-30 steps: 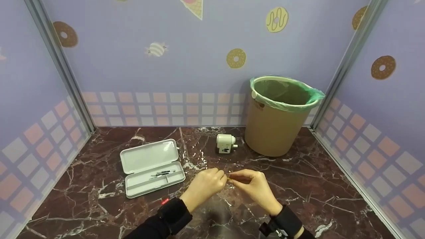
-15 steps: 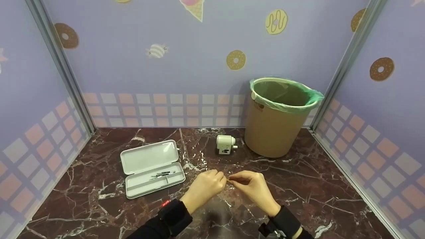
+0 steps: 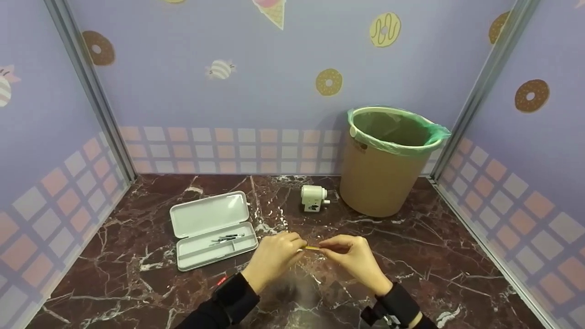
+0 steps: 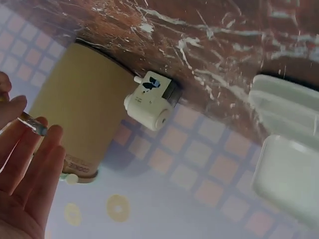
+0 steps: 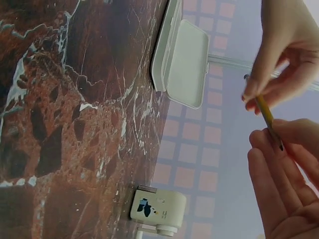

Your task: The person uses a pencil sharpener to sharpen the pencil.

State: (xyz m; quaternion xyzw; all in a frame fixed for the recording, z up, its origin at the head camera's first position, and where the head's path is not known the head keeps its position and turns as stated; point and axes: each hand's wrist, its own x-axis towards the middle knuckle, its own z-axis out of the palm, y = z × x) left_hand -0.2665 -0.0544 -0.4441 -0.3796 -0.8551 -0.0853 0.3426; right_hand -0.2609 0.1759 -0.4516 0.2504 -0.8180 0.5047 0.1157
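A short yellow pencil point(image 3: 312, 247) spans the small gap between the two hands, above the table. My left hand point(image 3: 275, 254) pinches it toward one end; in the left wrist view a metal band and a bluish-grey tip point(image 4: 42, 130) stick out past the thumb. With thumb and fingers, my right hand point(image 3: 351, 257) pinches the other end, where a dark point shows in the right wrist view. Beyond the hands a white crank pencil sharpener point(image 3: 312, 198) stands on the table.
To the left lies an open white pencil case point(image 3: 208, 218) with several thin dark and silvery items point(image 3: 228, 238) inside. At the back right stands a brown bin point(image 3: 381, 178) with a green liner. White specks are scattered on the dark marble table point(image 3: 146, 292).
My left hand has drawn slightly away from the right, so more of the yellow pencil shows between them. The head view has shifted slightly; the sharpener, pencil case and bin stay put.
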